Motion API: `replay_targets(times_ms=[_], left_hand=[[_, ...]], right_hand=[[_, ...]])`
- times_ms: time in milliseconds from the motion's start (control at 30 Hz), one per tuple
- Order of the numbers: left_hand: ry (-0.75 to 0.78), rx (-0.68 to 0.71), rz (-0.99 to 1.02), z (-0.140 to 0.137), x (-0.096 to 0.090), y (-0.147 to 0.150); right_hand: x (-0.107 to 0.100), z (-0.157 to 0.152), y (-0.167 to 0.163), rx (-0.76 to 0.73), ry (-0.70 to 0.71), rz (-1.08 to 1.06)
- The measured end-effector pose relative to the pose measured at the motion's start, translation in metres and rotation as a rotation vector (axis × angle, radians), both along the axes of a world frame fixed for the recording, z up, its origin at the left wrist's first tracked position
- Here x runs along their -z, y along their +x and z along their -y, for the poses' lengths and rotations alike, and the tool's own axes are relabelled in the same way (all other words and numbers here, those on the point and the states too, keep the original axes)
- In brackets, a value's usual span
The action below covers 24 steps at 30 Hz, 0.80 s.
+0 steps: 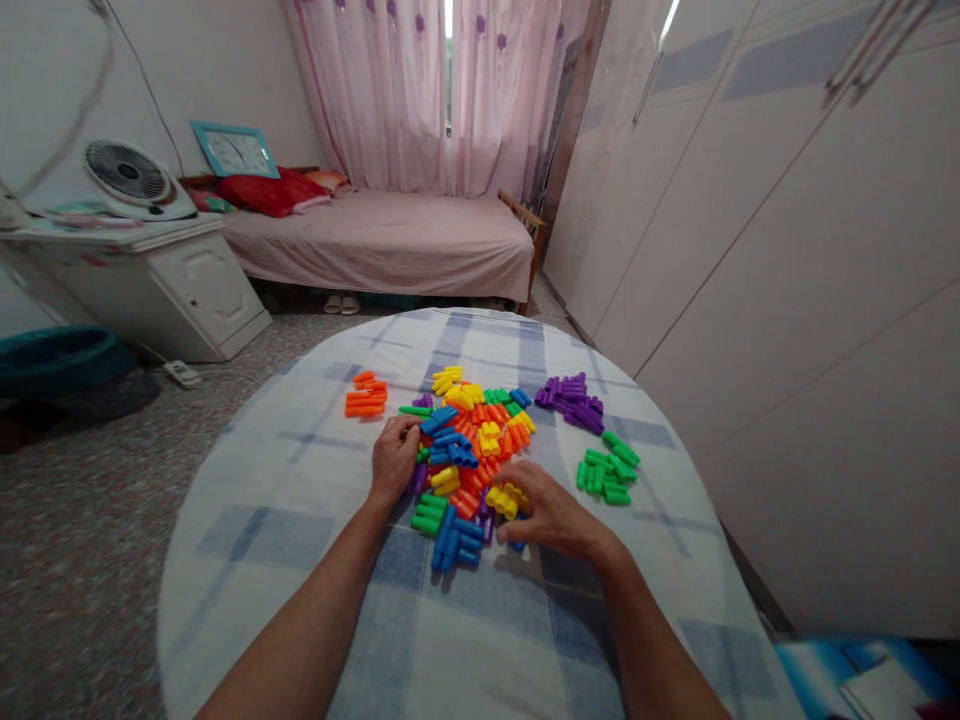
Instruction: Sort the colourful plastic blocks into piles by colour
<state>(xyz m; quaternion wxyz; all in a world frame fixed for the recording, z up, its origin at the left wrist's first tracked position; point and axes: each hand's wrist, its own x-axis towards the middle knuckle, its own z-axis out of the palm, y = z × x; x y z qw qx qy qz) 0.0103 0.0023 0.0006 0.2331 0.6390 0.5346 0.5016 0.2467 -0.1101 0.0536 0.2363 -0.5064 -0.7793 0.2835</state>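
Note:
A mixed pile of tube-shaped plastic building blocks point(487, 440) lies mid-table, in red-orange, yellow, blue, green and purple. My left hand point(395, 458) rests at the pile's left edge with its fingers curled together beside the blue blocks point(448, 440); its fingertips are partly hidden, and whatever they hold does not show. Over the front right of the pile is my right hand point(555, 508), thumb and fingers apart around a yellow block point(507, 499). I see no firm grip on it. Green blocks point(430, 513) and blue blocks point(456, 540) lie at the pile's near side.
Separate groups lie around the pile: orange blocks point(366, 396) at left, purple blocks point(571, 400) and green blocks point(609, 470) at right. A checked cloth covers the round table point(300, 560). Beyond stand a bed point(397, 235), a white cabinet point(202, 290) and a wardrobe point(750, 300).

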Motion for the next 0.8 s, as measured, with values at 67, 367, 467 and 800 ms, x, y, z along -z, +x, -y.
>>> replay_targets(times_ms=[67,367,467,800], left_hand=[[0.0,0.002,0.0,0.0,0.0,0.0],[0.005,0.005,-0.03,-0.001,0.001,-0.001],[0.003,0.003,-0.03,0.0,-0.001,-0.001],[0.011,0.035,0.054,0.011,-0.004,0.005]], right_hand=[[0.004,-0.001,-0.005,0.014,0.038,0.037],[0.035,-0.016,-0.011,0.239,0.262,0.059],[0.038,-0.019,-0.011,0.275,0.285,-0.056],[0.05,-0.032,-0.004,0.703,0.198,-0.413]])
